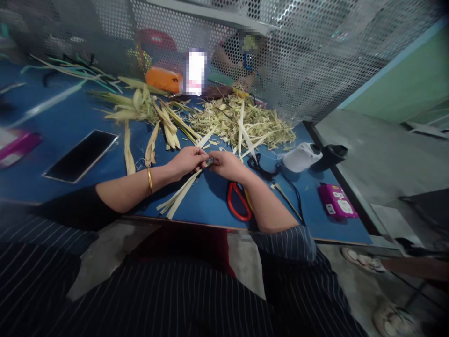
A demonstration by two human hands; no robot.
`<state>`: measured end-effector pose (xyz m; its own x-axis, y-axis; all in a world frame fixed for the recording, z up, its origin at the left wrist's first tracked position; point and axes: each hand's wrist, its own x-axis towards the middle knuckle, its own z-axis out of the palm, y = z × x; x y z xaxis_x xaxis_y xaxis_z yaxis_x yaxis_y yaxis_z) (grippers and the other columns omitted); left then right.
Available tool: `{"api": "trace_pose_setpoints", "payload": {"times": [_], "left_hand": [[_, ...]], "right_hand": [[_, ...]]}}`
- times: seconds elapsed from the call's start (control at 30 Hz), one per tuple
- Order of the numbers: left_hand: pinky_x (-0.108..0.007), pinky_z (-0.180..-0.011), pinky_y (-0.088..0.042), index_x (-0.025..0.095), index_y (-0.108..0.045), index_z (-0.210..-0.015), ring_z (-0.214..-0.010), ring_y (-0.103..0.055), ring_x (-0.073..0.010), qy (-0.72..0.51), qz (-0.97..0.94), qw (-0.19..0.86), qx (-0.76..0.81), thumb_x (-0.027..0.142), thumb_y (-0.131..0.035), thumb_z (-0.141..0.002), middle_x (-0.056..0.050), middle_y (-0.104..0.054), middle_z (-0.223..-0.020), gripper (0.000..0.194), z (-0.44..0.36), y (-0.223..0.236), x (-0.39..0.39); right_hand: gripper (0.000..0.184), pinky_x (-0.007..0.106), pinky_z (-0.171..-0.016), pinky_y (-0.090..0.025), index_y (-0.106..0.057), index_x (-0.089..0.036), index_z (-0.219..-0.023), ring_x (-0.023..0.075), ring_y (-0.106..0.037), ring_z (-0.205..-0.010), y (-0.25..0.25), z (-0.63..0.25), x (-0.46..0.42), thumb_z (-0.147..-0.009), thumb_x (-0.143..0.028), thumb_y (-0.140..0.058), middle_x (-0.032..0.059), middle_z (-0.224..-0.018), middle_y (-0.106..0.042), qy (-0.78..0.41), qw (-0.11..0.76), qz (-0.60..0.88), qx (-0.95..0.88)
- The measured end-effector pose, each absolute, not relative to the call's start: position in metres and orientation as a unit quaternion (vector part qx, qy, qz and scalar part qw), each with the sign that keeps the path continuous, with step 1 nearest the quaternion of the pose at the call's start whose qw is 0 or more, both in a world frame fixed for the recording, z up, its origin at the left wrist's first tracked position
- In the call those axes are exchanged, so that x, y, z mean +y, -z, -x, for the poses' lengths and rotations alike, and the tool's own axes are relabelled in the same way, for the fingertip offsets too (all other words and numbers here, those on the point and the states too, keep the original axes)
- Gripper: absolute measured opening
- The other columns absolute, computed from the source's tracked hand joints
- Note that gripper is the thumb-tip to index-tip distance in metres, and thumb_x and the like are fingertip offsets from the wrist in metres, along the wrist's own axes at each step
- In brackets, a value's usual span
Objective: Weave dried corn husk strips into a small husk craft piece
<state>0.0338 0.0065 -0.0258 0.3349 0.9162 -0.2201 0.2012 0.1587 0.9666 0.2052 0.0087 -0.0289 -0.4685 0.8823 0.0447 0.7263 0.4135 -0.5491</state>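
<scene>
Head view: both hands pinch pale husk strips

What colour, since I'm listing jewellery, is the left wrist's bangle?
The bangle is gold-coloured, seen best in the head view.

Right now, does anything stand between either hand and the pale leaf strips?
Nothing visible does: left hand and right hand both touch the pale leaf strips. The red scissor handle lies beside the right forearm.
</scene>
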Motion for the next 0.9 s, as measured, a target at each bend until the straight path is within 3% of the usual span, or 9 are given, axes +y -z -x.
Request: {"api": "trace_pose_setpoints", "payload": {"times": [0.1,0.17,0.27,0.37,0.5,0.67,0.9], "left_hand": [[-0.019,-0.044,-0.034,0.015,-0.054,-0.076,-0.042,-0.044,-0.0037,-0.313,-0.588,0.568,0.483,0.012,-0.052,-0.09,0.001,-0.059,-0.06,0.014,-0.032,0.031,0.007],[-0.019,-0.045,-0.036,0.015,-0.054,-0.079,-0.043,-0.046,-0.0045,-0.31,-0.606,0.559,0.474,0.014,-0.052,-0.09,-0.001,-0.063,-0.062,0.012,-0.031,0.034,0.006],[-0.019,-0.045,-0.038,0.017,-0.052,-0.082,-0.045,-0.048,-0.0057,-0.306,-0.625,0.551,0.461,0.017,-0.052,-0.09,-0.002,-0.065,-0.064,0.009,-0.029,0.038,0.006],[-0.019,-0.046,-0.04,0.017,-0.052,-0.082,-0.046,-0.05,-0.0062,-0.304,-0.641,0.54,0.453,0.019,-0.052,-0.089,-0.002,-0.066,-0.064,0.008,-0.028,0.041,0.007],[-0.019,-0.046,-0.041,0.017,-0.054,-0.08,-0.045,-0.051,-0.0067,-0.293,-0.65,0.531,0.458,0.021,-0.054,-0.087,-0.003,-0.066,-0.064,0.008,-0.028,0.042,0.009],[-0.018,-0.046,-0.04,0.014,-0.062,-0.076,-0.047,-0.052,-0.0065,-0.278,-0.671,0.515,0.455,0.026,-0.062,-0.082,-0.004,-0.068,-0.065,0.013,-0.026,0.043,0.01],[-0.02,-0.05,-0.046,0.011,-0.071,-0.073,-0.049,-0.054,-0.0078,-0.243,-0.675,0.551,0.426,0.022,-0.067,-0.076,-0.005,-0.068,-0.063,0.012,-0.021,0.039,0.013]], "right_hand": [[0.035,0.023,-0.058,-0.029,-0.061,-0.014,-0.111,0.0099,-0.04,-0.056,0.025,-0.209,0.008,-0.076,-0.02,-0.059,-0.0076,-0.059,-0.044,-0.309,0.203,0.475,-0.798],[0.036,0.023,-0.057,-0.03,-0.059,-0.013,-0.113,0.0111,-0.043,-0.056,0.02,-0.211,0.006,-0.08,-0.026,-0.058,-0.0071,-0.058,-0.044,-0.32,0.225,0.489,-0.78],[0.025,0.025,-0.059,-0.03,-0.062,-0.014,-0.101,0.0126,-0.045,-0.06,0.012,-0.212,0.001,-0.08,-0.028,-0.062,-0.0028,-0.063,-0.051,-0.222,0.193,0.541,-0.788],[0.006,0.027,-0.06,-0.027,-0.066,-0.016,-0.08,0.0124,-0.042,-0.06,0.004,-0.215,-0.003,-0.077,-0.021,-0.065,0.0009,-0.065,-0.055,-0.128,0.096,0.561,-0.812],[0.012,0.027,-0.057,-0.026,-0.065,-0.018,-0.068,0.0097,-0.038,-0.055,-0.005,-0.225,-0.006,-0.078,-0.024,-0.065,-0.003,-0.056,-0.048,-0.22,0.046,0.504,-0.834],[0.021,0.025,-0.055,-0.026,-0.061,-0.017,-0.072,0.008,-0.035,-0.055,-0.008,-0.226,-0.007,-0.082,-0.035,-0.061,-0.0056,-0.057,-0.042,-0.354,0.137,0.454,-0.806],[0.021,0.023,-0.047,-0.024,-0.054,-0.017,-0.066,0.0058,-0.034,-0.046,0.015,-0.209,0.001,-0.082,-0.03,-0.061,-0.0073,-0.05,-0.043,-0.437,0.263,0.542,-0.668]]}}
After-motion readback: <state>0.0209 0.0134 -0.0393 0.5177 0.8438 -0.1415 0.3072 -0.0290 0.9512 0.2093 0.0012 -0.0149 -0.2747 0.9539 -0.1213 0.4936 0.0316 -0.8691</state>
